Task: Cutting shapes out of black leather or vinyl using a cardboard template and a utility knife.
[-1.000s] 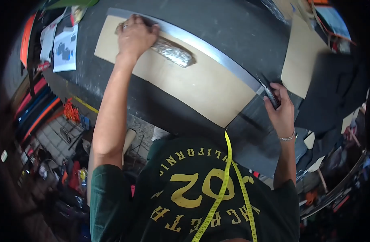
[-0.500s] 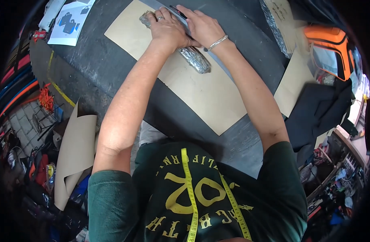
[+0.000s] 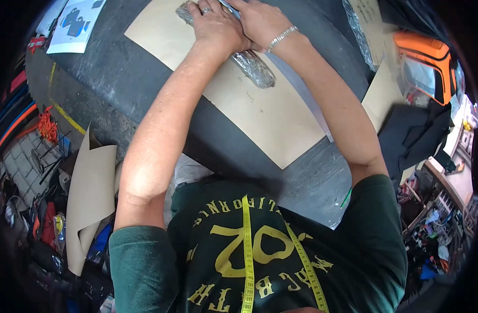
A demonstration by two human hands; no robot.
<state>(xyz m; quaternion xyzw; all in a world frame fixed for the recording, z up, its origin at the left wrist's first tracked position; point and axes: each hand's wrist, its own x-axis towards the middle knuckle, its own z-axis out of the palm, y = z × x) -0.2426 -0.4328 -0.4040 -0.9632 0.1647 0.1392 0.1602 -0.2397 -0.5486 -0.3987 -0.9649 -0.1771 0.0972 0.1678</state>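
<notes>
A sheet of tan card (image 3: 286, 130) lies slantwise on the dark worktable. Across it rests a bar wrapped in shiny clear film or tape (image 3: 254, 70). My left hand (image 3: 218, 31) is closed over the bar and presses it down on the card. Beside it, touching near the thumbs, my right hand (image 3: 265, 23) has its fingers curled at the upper edge of the view. The slim black pen seen in it half a second ago is now mostly hidden. A long pale translucent ruler (image 3: 312, 107) runs along the card's right edge, partly under my right forearm.
A printed sheet with bag pictures (image 3: 76, 23) lies at the far left. On the right are an orange bag (image 3: 424, 44), another card piece (image 3: 382, 94) and black fabric (image 3: 411, 133). Rolled card (image 3: 90, 188) stands at left. A yellow tape measure (image 3: 248, 250) hangs over my shirt.
My right hand has shifted slightly up toward the top edge, so the pen drops out of sight. More of the ruler shows beside my right forearm. The left hand stays on the bar.
</notes>
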